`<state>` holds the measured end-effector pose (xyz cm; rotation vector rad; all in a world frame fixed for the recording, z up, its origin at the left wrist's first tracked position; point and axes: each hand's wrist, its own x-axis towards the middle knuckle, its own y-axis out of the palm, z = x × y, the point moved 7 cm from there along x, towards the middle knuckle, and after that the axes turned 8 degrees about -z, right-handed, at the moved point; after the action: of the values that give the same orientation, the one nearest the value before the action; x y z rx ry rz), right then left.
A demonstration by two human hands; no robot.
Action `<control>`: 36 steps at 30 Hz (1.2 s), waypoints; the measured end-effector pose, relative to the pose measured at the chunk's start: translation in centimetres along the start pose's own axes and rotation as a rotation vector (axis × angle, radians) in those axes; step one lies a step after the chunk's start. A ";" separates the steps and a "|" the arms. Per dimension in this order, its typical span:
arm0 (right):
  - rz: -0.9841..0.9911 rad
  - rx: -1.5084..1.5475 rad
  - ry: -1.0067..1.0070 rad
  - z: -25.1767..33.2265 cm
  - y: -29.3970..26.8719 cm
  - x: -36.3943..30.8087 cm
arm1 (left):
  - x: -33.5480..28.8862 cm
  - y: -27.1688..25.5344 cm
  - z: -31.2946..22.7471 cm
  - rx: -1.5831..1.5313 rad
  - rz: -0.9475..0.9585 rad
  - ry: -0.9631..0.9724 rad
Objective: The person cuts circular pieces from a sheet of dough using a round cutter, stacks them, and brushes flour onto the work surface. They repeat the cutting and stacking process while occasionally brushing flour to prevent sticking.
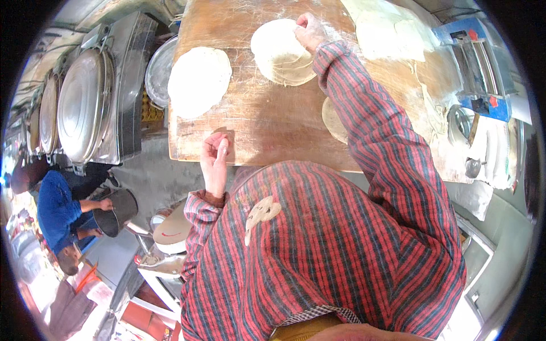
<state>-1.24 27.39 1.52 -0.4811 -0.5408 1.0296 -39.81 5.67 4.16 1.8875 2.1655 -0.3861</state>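
Several thin round dough sheets [280, 51] lie stacked on the floured wooden table [256, 133], their edges showing at the lower side. At the stack's far right edge, my right hand [310, 34] is closed, fingertips pinched on the rim of the top sheet. To the left, a single oval dough sheet [199, 83] lies flat, slightly past the table's left side. My left hand [214, 162] hovers by the near edge of the table, fingers curled in and thumb against them, with nothing visible in it. Another dough round [334, 119] is partly hidden under my right forearm.
A large pale dough sheet [392, 34] covers the far right of the table, beside a blue-framed roller machine [478, 62]. Round metal griddles [85, 105] line the left. Below them a person in blue [57, 199] holds a dark bucket [116, 213].
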 end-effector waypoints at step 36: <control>0.218 -0.084 0.054 -1.6 -1.8 -1.6 | 1.4 4.1 0.8 0.494 -0.139 0.399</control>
<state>0.28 24.94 1.11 -0.6516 -0.4925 1.2012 -35.95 7.21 2.71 2.2262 2.6642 -0.6745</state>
